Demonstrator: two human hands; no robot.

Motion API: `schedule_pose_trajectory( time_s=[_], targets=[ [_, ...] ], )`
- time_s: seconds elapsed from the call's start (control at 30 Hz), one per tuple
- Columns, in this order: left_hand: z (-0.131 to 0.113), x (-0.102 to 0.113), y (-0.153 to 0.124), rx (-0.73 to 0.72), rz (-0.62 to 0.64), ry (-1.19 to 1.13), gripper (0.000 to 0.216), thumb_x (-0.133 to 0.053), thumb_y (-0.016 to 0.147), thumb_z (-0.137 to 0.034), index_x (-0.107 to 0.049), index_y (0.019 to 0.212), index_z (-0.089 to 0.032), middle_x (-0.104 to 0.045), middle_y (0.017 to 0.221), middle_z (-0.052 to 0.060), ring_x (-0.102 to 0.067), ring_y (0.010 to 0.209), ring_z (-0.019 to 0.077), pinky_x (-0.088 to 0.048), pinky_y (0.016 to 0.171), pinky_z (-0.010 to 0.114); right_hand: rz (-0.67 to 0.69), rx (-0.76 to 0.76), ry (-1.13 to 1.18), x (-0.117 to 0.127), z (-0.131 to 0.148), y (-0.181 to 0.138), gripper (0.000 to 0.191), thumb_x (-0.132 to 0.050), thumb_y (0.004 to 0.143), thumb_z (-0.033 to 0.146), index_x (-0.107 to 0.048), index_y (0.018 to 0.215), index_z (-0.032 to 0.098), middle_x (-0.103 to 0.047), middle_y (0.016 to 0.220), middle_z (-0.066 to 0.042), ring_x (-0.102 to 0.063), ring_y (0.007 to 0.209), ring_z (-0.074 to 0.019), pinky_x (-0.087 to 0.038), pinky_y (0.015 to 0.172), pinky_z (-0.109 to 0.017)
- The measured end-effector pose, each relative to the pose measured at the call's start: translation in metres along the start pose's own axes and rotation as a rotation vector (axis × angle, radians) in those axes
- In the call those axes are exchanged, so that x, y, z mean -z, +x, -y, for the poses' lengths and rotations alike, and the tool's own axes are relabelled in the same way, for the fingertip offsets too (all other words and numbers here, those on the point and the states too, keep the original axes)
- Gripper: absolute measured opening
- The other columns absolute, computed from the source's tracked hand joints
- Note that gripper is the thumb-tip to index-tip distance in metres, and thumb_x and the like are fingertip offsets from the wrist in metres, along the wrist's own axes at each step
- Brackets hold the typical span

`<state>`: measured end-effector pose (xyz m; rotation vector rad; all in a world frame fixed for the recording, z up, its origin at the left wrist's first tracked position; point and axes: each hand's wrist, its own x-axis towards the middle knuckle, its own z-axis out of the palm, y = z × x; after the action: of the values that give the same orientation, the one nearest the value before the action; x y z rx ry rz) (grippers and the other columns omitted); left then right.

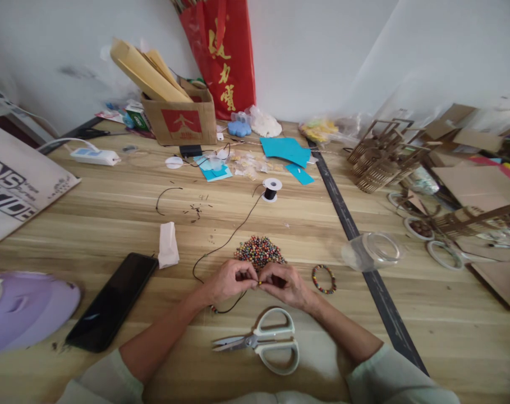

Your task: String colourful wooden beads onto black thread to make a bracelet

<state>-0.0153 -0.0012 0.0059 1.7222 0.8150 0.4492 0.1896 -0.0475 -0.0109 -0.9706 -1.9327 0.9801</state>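
Observation:
My left hand [231,280] pinches a black cord [238,227] between thumb and fingertips. Against it, my right hand [286,283] is closed on a small yellowish bead [260,283] at the cord's end; whether the cord passes through it I cannot tell. A few beads [214,308] sit on the cord below my left wrist. The cord runs back to a white spool [272,184] wound with black cord. Just beyond my fingers lies a heap of multicoloured beads [261,251]. To the right is a beaded bracelet [334,281]. Scissors [251,340] with pale handles lie near me, blades slightly apart.
A black phone [114,300], a folded white paper [168,245] and a purple object [31,308] are at left. A clear plastic jar [370,251] lies at right. Blue paper [285,150], a cardboard box [185,120] and a red bag [233,56] stand or lie at the back.

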Motion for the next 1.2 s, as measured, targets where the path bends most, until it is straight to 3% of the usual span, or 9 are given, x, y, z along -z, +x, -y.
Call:
schedule_pose_trajectory(
  time_s=[0.53,1.2],
  targets=[
    [0.0011,0.0002,-0.0002,0.0,0.01,0.021,0.006,-0.064,0.073,-0.018,-0.066,0.071,-0.014,-0.057,0.058,-0.003,-0.046,0.055,0.0092,-0.036,0.053,0.018,-0.041,0.005,-0.056,-0.0018,-0.0012,-0.0001,0.027,-0.061,0.091,0.04,-0.063,0.081,0.015,-0.06,0.069,-0.002,-0.053,0.058,-0.0107,-0.043,0.054,-0.02],
    [-0.0009,0.0006,0.0003,-0.009,0.012,0.013,0.004,-0.063,0.073,-0.015,-0.065,0.07,-0.014,-0.055,0.058,-0.004,-0.044,0.055,0.0089,-0.036,0.055,0.019,0.008,-0.019,-0.031,0.002,0.0069,0.0006,0.024,-0.056,0.094,0.036,-0.063,0.085,0.015,-0.06,0.073,-0.003,-0.052,0.061,-0.0111,-0.042,0.054,-0.021]
  ],
)
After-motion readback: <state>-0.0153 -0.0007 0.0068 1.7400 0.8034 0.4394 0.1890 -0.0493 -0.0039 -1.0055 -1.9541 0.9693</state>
